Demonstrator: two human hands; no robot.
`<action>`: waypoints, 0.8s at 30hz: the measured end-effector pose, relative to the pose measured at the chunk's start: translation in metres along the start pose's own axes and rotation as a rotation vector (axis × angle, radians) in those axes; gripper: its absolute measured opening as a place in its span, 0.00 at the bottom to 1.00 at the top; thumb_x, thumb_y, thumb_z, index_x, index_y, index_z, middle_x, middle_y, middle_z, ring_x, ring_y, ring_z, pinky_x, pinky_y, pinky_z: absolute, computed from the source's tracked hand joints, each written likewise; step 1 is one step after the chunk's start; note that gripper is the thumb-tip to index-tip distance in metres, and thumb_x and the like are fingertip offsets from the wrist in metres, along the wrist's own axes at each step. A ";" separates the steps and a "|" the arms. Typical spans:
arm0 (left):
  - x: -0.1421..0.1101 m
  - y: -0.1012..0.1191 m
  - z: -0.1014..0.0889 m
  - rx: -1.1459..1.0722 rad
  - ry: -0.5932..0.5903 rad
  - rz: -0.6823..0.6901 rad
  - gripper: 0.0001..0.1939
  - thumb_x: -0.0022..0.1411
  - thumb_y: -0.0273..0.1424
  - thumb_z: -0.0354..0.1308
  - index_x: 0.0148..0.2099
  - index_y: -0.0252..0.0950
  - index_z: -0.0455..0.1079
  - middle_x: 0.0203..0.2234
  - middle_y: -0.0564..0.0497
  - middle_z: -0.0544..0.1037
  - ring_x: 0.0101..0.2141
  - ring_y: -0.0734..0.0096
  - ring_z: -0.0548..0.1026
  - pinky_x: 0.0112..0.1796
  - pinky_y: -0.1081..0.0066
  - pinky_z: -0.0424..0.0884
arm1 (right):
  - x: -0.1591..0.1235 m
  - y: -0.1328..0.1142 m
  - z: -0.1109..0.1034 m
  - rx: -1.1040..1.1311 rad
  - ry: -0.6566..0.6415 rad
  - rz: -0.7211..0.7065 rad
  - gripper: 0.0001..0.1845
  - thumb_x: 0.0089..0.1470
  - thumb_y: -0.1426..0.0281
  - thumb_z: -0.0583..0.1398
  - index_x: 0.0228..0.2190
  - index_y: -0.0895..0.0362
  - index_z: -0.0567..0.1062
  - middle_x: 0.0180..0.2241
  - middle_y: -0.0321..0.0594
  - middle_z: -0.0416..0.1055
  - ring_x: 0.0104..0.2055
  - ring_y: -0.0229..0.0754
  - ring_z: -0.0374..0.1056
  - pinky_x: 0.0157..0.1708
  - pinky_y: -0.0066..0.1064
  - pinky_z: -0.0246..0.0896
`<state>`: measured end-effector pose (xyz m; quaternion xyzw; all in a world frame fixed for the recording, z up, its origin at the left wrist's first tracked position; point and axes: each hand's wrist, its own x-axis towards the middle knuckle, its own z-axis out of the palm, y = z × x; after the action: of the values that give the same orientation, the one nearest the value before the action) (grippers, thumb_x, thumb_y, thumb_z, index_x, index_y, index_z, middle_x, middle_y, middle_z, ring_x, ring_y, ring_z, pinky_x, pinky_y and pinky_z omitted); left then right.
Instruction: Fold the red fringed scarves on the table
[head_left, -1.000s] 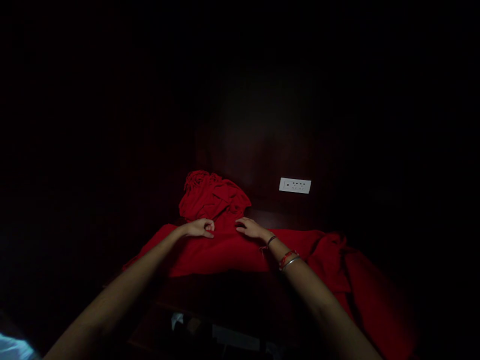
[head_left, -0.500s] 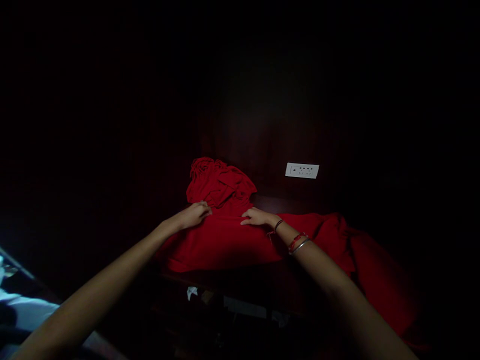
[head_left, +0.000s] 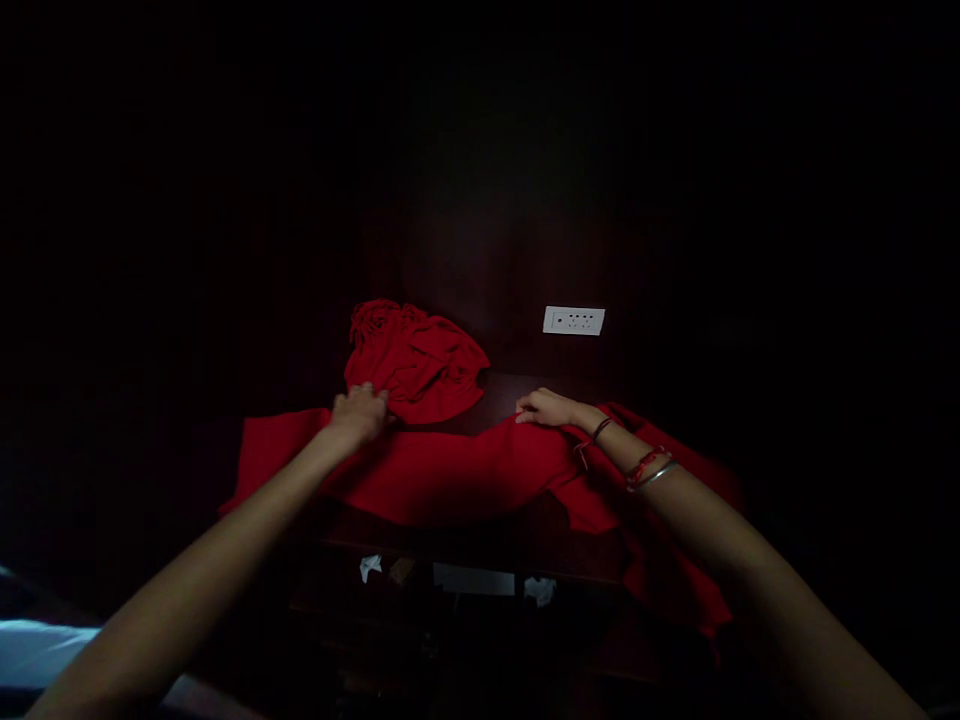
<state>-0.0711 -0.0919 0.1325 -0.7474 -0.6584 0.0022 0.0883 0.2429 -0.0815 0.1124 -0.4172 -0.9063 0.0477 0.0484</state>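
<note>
A long folded red shawl [head_left: 442, 480] lies across a dark surface in front of me. My left hand [head_left: 361, 412] is at its far edge, beside a bunched red shawl with fringe [head_left: 420, 365]. The fingers of that hand curl down over the cloth, and their tips are partly hidden. Farther right, my right hand [head_left: 547, 408] pinches the far edge between thumb and fingers. Between the two hands the edge dips slightly. At the right, loose folds of the cloth hang over the front edge under my forearm.
A white wall socket [head_left: 574, 321] is on the dark wall behind. Below the surface's front edge, a dim space holds pale pieces, among them a white scrap [head_left: 370, 568] and a flat pale panel [head_left: 474, 580]. Something light blue [head_left: 41, 650] is at the lower left.
My hands have moved apart along the far edge, left hand leftward and right hand rightward. The folded shawl now reaches farther left, and its right part has shifted and dropped over the front edge.
</note>
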 end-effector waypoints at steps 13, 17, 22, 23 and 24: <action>0.039 0.046 -0.024 -1.019 0.122 0.434 0.21 0.50 0.42 0.48 0.39 0.31 0.66 0.32 0.52 0.72 0.34 0.67 0.68 0.36 0.71 0.64 | -0.038 -0.017 -0.031 0.223 -0.302 0.122 0.19 0.42 0.60 0.56 0.36 0.58 0.70 0.32 0.36 0.69 0.30 0.36 0.62 0.29 0.24 0.53; 0.051 -0.038 -0.060 -0.710 0.468 -0.085 0.18 0.55 0.33 0.43 0.46 0.28 0.62 0.37 0.46 0.69 0.37 0.66 0.66 0.37 0.65 0.62 | -0.060 0.008 0.005 -0.022 -0.416 0.392 0.17 0.39 0.66 0.59 0.35 0.58 0.70 0.35 0.42 0.68 0.36 0.42 0.63 0.34 0.29 0.54; 0.060 -0.070 -0.039 -0.052 0.023 -0.416 0.21 0.45 0.31 0.56 0.42 0.25 0.65 0.43 0.34 0.63 0.43 0.45 0.60 0.38 0.53 0.57 | -0.089 0.043 0.031 -0.126 -0.190 0.525 0.26 0.38 0.67 0.59 0.43 0.54 0.64 0.48 0.46 0.55 0.48 0.51 0.51 0.41 0.42 0.50; 0.061 -0.059 -0.027 -0.024 0.003 -0.339 0.23 0.43 0.33 0.58 0.42 0.25 0.65 0.44 0.33 0.62 0.45 0.42 0.58 0.39 0.51 0.55 | -0.092 0.048 0.033 -0.123 -0.137 0.545 0.30 0.36 0.68 0.60 0.46 0.54 0.61 0.49 0.48 0.52 0.49 0.52 0.49 0.42 0.41 0.49; 0.061 -0.043 -0.013 -0.039 0.006 -0.188 0.25 0.43 0.35 0.58 0.43 0.25 0.64 0.45 0.31 0.61 0.45 0.40 0.57 0.39 0.49 0.54 | -0.094 0.051 0.034 -0.124 -0.071 0.578 0.35 0.35 0.69 0.61 0.48 0.56 0.58 0.50 0.50 0.49 0.50 0.52 0.48 0.42 0.41 0.49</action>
<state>-0.1042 -0.0282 0.1581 -0.6839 -0.7253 -0.0213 0.0758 0.3381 -0.1216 0.0672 -0.6583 -0.7521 0.0187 -0.0246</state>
